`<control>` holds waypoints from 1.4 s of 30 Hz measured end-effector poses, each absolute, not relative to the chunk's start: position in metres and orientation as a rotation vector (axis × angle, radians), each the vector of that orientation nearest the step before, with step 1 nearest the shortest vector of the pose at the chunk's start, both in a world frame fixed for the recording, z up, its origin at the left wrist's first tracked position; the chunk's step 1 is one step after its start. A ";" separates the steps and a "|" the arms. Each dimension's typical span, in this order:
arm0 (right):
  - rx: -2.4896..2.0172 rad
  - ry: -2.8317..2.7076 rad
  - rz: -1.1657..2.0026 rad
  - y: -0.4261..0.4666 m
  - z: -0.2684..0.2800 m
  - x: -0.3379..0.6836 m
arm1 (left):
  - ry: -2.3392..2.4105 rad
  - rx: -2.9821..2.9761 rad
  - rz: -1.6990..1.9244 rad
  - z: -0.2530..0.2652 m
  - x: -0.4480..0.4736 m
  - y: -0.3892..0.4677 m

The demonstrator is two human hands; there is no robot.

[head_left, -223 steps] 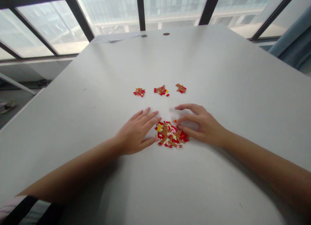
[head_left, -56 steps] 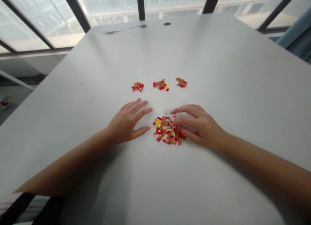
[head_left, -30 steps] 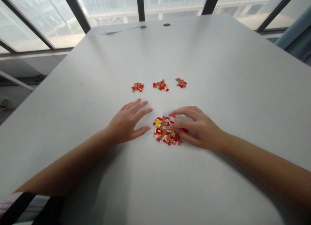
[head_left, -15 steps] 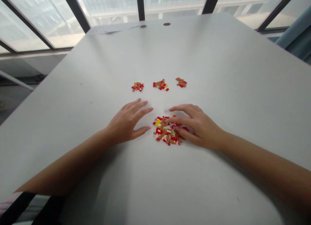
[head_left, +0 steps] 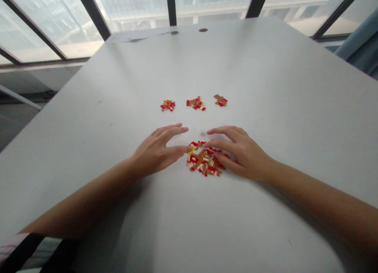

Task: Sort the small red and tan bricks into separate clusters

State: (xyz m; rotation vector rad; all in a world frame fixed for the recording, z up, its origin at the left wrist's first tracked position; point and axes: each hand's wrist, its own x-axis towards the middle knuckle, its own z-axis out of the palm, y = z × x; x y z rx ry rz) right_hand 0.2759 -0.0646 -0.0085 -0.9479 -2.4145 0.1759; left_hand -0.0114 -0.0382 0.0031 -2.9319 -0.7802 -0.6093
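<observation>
Between my hands lies a pile of small building bricks (head_left: pixel 203 161) in brown, red, cream, pink and yellow. My left hand (head_left: pixel 161 147) is at the pile's left side, fingers apart, its thumb tip over a yellow brick (head_left: pixel 192 150) at the upper left edge. Whether the thumb touches that brick I cannot tell. On the right side, my right hand (head_left: pixel 239 151) has spread, bent fingers, with fingertips over the pile's upper right part, covering some bricks there. Nothing is visibly held in either hand.
Farther off, three smaller brick groups lie in a row: a mixed left pile (head_left: pixel 168 105), a middle group (head_left: pixel 196 103) and a mostly brown right group (head_left: pixel 221 100). They rest on a white table (head_left: pixel 189 218). Windows stand behind its far edge, where two round holes show.
My left hand has moved right, bringing its thumb from beside the pile to over the yellow brick. My right hand has stayed nearly still.
</observation>
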 end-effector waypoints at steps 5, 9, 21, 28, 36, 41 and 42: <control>-0.925 -2.404 0.169 -0.065 -0.007 0.276 | -0.759 -2.901 -0.691 0.003 -0.010 -0.037; -0.924 -2.397 0.158 -0.066 -0.007 0.276 | -0.771 -2.891 -0.729 0.002 -0.010 -0.037; -0.905 -2.389 0.150 -0.066 -0.006 0.276 | -0.801 -2.943 -0.800 0.005 -0.010 -0.038; -0.889 -2.380 0.139 -0.066 -0.007 0.275 | -0.735 -2.949 -0.849 0.002 -0.009 -0.037; -0.905 -2.389 0.129 -0.066 -0.006 0.276 | -0.699 -2.885 -0.948 0.006 -0.005 -0.041; -0.897 -2.396 0.117 -0.065 -0.006 0.276 | -1.169 -2.512 -1.148 0.004 -0.012 -0.031; -0.896 -2.398 0.113 -0.065 -0.007 0.276 | -1.281 -2.469 -1.123 0.002 -0.015 -0.027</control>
